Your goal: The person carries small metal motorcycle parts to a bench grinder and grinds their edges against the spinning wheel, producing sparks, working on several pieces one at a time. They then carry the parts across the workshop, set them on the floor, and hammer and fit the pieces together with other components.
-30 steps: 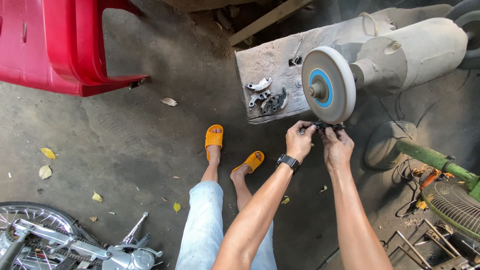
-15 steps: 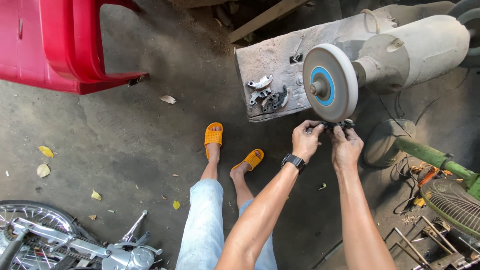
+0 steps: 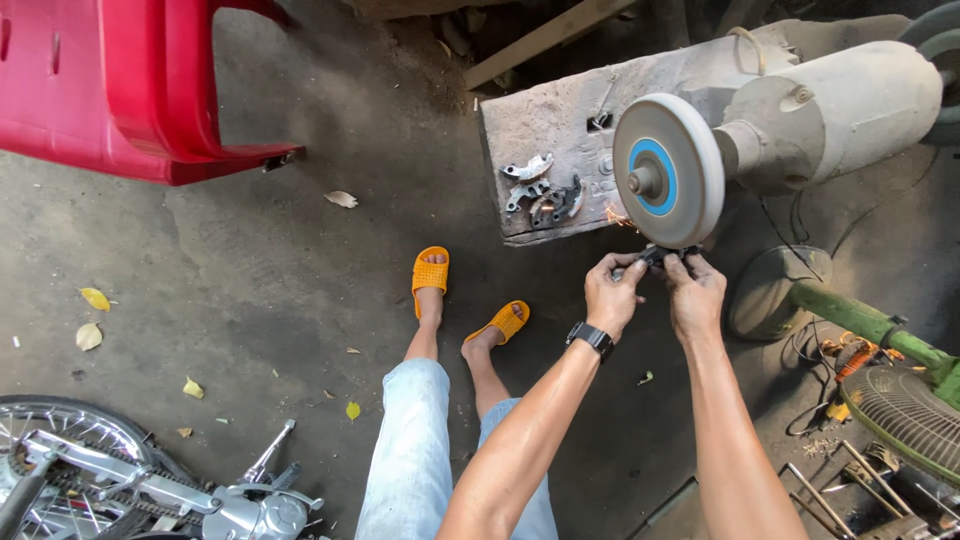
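While sparks fly by the grinding wheel (image 3: pixel 668 170), the left hand (image 3: pixel 612 296) and right hand (image 3: pixel 694 294) both pinch 1 small dark metal part (image 3: pixel 655 256), fingers closed on it, pressing it to the wheel's lower rim. More metal parts (image 3: pixel 543 194) lie near the concrete block's (image 3: pixel 560 120) front edge. 2 orange sandals (image 3: pixel 468 296) rest below.

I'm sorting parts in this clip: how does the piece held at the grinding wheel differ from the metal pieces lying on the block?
The held piece looks dark, gripped by both hands against the wheel, sparks nearby; the metal pieces are silvery-grey and lie untouched on the block. The held piece is mostly hidden, the others in full view.
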